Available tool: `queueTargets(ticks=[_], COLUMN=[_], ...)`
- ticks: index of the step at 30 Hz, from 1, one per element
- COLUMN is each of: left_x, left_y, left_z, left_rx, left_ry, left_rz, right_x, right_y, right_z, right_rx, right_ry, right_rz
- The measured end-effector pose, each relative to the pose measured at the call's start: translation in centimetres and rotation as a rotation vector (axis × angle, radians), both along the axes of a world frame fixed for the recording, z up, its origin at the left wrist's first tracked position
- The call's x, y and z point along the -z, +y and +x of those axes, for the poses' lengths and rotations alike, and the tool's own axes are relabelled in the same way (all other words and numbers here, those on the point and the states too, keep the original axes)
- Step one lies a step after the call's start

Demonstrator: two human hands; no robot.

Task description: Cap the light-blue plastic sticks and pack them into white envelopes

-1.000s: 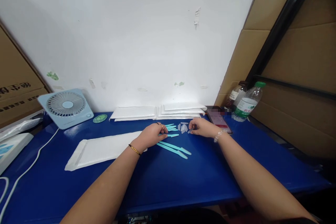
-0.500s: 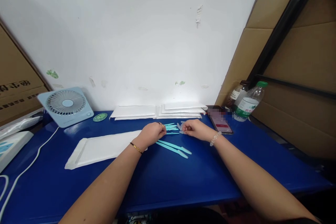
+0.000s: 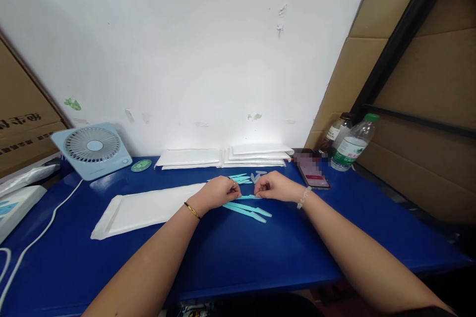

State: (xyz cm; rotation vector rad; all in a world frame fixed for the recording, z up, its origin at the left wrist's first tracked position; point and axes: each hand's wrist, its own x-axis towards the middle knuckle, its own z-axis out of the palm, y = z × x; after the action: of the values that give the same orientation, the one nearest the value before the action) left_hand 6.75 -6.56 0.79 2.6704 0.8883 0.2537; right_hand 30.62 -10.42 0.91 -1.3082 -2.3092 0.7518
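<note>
My left hand (image 3: 223, 191) is closed round the handle of a turquoise eyebrow razor (image 3: 246, 197), which points to the right. At the razor's far end, my right hand (image 3: 273, 186) pinches a small clear blade cap against the tip; the fingers mostly cover it. Several loose clear caps (image 3: 256, 178) lie just behind the right fingers. Behind my left hand are more turquoise razors (image 3: 241, 178). In front of both hands, two turquoise razors (image 3: 248, 209) rest side by side, their pale tips to the right.
A white padded envelope (image 3: 145, 210) lies partly under my left wrist. Stacked white envelopes (image 3: 256, 157) stand along the wall. A blue fan (image 3: 92, 148) and a green disc (image 3: 141, 165) are at left; a phone (image 3: 314, 173) and bottles (image 3: 351, 148) at right.
My right hand has come from the loose caps down to the end of the held razor. My left hand has shifted slightly to the right and nearer with the razor.
</note>
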Motion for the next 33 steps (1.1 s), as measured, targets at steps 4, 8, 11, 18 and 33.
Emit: queueTargets(ticks=[4, 8, 11, 18, 33], left_x=[0.0, 0.7, 0.9, 0.5, 0.0], left_y=[0.5, 1.4, 1.8, 1.6, 1.1], left_z=[-0.5, -1.0, -1.1, -1.0, -0.9], left_rx=[-0.115, -0.216, -0.218, -0.239, -0.257], left_ry=[-0.024, 0.033, 0.07, 0.031, -0.286], left_rz=[0.171, 0.291, 0.29, 0.255, -0.013], right_x=[-0.4, 0.2, 0.7, 0.9, 1.0], right_y=[0.7, 1.3, 1.5, 1.6, 1.8], right_z=[2.4, 3.3, 2.9, 2.6, 2.1], right_rx=[0.141, 0.118, 0.078, 0.09, 0.286], right_ry=[-0.029, -0.15, -0.208, -0.312, 0.463], right_rz=[0.215, 0.288, 0.277, 0.303, 0.011])
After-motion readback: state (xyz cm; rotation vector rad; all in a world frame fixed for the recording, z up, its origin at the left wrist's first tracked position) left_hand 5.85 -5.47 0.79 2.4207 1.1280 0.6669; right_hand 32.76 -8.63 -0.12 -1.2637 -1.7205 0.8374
